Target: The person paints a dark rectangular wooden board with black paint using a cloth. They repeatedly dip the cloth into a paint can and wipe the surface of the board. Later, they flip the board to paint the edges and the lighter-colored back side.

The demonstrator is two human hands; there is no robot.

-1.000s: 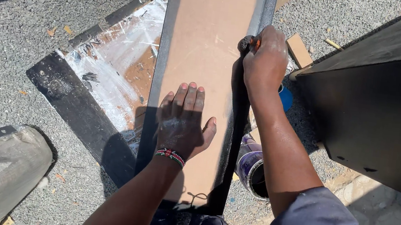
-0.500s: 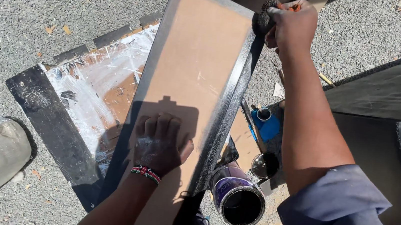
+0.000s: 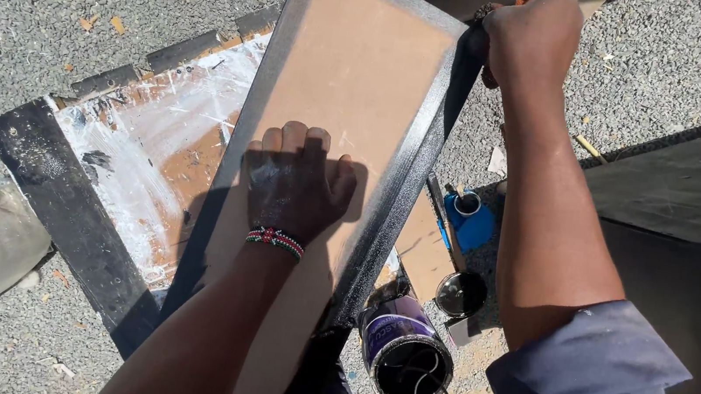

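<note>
Paint can [image 3: 404, 360], open and dark inside, stands on the gravel nearest the person, just right of the board's near end, with its round lid [image 3: 460, 294] lying beside it. A blue container [image 3: 469, 222] sits a little farther off, close to the board's right edge. The left hand [image 3: 297, 187] lies flat on the long brown board [image 3: 342, 82], palm down, fingers spread and straight, gripping nothing; a beaded bracelet [image 3: 275, 239] circles its wrist. The board has a glossy black edge on its right side and runs away from the person, tilted slightly to the right. Under its left side lies a white-smeared panel [image 3: 154, 144] with a black border, resting on the gravel. At the board's far right corner the right hand [image 3: 532, 33] is closed in a fist around a small tool with an orange handle; the tool's dark end touches the black edge, but its kind cannot be told. A large dark sheet [image 3: 686, 187] lies well to the right.
</note>
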